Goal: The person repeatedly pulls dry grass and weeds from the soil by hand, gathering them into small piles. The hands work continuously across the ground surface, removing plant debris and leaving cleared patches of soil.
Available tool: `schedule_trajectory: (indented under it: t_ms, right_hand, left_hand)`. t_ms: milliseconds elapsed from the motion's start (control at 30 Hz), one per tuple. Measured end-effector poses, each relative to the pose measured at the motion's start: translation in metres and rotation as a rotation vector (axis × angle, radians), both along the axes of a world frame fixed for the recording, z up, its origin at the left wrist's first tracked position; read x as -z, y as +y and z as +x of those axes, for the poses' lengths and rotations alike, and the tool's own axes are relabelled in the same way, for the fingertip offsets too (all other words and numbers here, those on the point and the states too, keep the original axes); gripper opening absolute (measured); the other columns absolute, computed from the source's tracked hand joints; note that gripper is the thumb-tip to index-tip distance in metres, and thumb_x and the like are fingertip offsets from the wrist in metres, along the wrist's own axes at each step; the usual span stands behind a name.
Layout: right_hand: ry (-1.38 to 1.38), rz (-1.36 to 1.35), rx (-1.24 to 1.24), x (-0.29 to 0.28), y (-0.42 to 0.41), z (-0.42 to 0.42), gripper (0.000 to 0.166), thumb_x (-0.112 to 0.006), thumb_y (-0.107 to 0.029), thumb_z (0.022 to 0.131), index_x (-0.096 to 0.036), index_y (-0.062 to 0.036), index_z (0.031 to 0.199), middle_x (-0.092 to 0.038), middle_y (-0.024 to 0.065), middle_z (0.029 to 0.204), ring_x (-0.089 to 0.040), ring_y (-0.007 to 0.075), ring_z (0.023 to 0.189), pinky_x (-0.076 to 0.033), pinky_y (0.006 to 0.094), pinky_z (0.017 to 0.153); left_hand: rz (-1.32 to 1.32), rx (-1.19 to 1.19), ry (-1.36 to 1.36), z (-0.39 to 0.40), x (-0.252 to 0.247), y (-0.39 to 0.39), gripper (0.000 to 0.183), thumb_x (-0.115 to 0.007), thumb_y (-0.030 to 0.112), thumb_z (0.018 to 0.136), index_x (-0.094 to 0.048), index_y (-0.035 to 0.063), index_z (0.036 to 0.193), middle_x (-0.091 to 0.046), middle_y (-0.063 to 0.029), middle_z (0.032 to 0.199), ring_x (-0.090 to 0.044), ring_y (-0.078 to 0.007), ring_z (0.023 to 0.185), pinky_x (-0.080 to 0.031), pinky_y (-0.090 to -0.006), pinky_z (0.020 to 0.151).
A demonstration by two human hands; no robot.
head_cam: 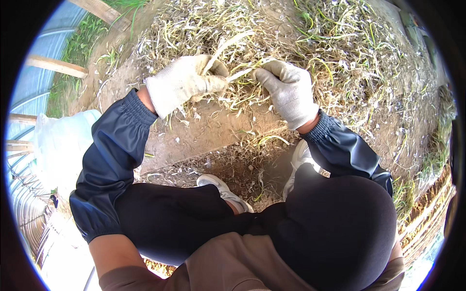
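My left hand (196,78), in a soiled white knit glove, is closed around a pale plant stalk (227,47), whose upper part sticks up past the thumb. My right hand (285,85), gloved alike, pinches a whitish strip of leaf (240,74) that stretches between the two hands. Whether strip and stalk belong to one plant cannot be told. Beneath and beyond both hands spreads a heap of dry and yellow-green plant trimmings (196,31). Dark sleeve covers reach from the wrists up my forearms.
A board-like flat surface (204,127) lies between the heap and my shoes (222,189). On the left stand a large translucent plastic bag (67,142) and wooden posts (58,66) beside the plastic sheeting of a tunnel. More trimmings (349,47) lie at the upper right.
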State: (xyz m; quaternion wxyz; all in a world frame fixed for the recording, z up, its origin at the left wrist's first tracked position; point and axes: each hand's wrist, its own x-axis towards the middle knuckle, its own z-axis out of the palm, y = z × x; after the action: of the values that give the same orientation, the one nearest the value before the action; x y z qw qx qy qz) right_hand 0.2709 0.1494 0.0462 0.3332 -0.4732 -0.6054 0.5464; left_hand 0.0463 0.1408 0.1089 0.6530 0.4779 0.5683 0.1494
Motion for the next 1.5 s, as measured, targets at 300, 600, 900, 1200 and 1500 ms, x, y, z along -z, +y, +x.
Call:
schedule_trajectory:
  t_ms: [300, 600, 900, 1200, 1500]
  right_hand:
    - [0.108, -0.349, -0.219, -0.005, 0.031, 0.064, 0.025, -0.057, -0.022, 0.09, -0.066, 0.0006, 0.094, -0.065, 0.0067, 0.069, -0.057, 0.0079, 0.051, -0.047, 0.0229, 0.045]
    - [-0.855, 0.371, -0.239, 0.054, 0.023, 0.026, 0.022, -0.061, -0.027, 0.085, -0.066, -0.0071, 0.094, -0.062, 0.0124, 0.087, -0.063, 0.0284, 0.077, -0.051, 0.0376, 0.071]
    - [0.032, -0.258, 0.134, 0.046, 0.038, 0.025, 0.016, -0.065, -0.019, 0.086, -0.066, -0.0037, 0.088, -0.061, 0.0022, 0.066, -0.048, 0.007, 0.049, -0.038, 0.0204, 0.043]
    - [0.36, -0.453, -0.245, 0.003, 0.012, 0.007, 0.061, -0.056, -0.008, 0.09, -0.025, -0.0007, 0.141, -0.067, 0.009, 0.091, -0.05, 0.0021, 0.053, -0.04, 0.0128, 0.045]
    - [0.329, -0.433, -0.364, -0.003, -0.002, -0.003, 0.066, -0.062, -0.004, 0.087, -0.025, 0.0058, 0.14, -0.064, 0.0091, 0.08, -0.052, 0.0063, 0.052, -0.044, 0.0192, 0.044]
  left_hand:
    - [0.059, -0.352, -0.027, -0.058, 0.001, -0.007, 0.041, -0.058, 0.019, 0.089, -0.047, -0.0018, 0.122, -0.059, -0.0019, 0.083, -0.044, -0.0035, 0.056, -0.037, -0.0158, 0.05]
    - [0.095, -0.574, -0.025, -0.063, 0.006, -0.008, 0.026, -0.053, 0.03, 0.095, -0.062, 0.0064, 0.101, -0.059, 0.0036, 0.076, -0.044, 0.0007, 0.054, -0.036, -0.0134, 0.048]
    - [0.154, -0.564, -0.191, -0.057, 0.023, -0.018, 0.026, -0.051, 0.025, 0.095, -0.063, 0.0027, 0.098, -0.065, -0.0038, 0.09, -0.059, -0.0081, 0.073, -0.05, -0.0203, 0.065]
    - [0.097, -0.364, -0.091, 0.001, 0.015, -0.011, 0.02, -0.056, 0.022, 0.092, -0.064, 0.006, 0.102, -0.052, 0.0061, 0.068, -0.041, -0.0035, 0.051, -0.036, -0.0179, 0.045]
    - [0.01, -0.201, 0.001, 0.021, 0.018, -0.009, 0.027, -0.069, 0.019, 0.084, -0.065, 0.0041, 0.106, -0.062, -0.0008, 0.078, -0.055, -0.0085, 0.067, -0.046, -0.0199, 0.064]
